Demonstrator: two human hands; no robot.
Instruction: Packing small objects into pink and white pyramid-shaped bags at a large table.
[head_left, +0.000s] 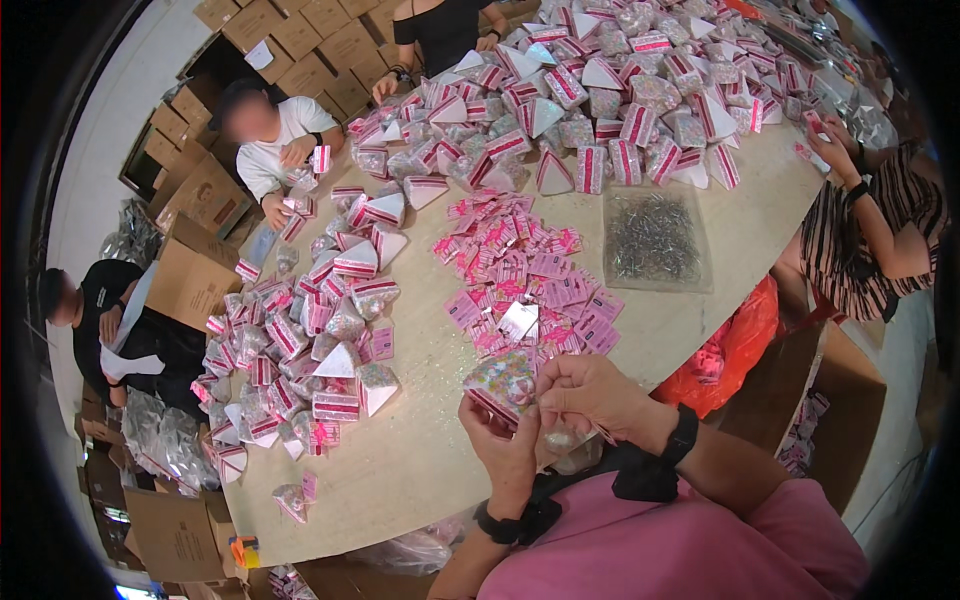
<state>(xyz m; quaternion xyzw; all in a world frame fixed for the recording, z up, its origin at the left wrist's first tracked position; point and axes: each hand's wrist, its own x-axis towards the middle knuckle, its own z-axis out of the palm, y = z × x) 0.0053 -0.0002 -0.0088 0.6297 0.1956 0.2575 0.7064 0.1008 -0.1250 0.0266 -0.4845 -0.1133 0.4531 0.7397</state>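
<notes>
Just ahead, pink cards (530, 285), staples tray (655, 240).

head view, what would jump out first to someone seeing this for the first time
The big heaps of pink-and-white triangular packets spread over the long table, from its far end down its left side. Mid-table lie a pile of small pink cards and, to its right, a clear bag of small metal pieces. Nearest, the left hand and right hand together hold one speckled packet.
</notes>
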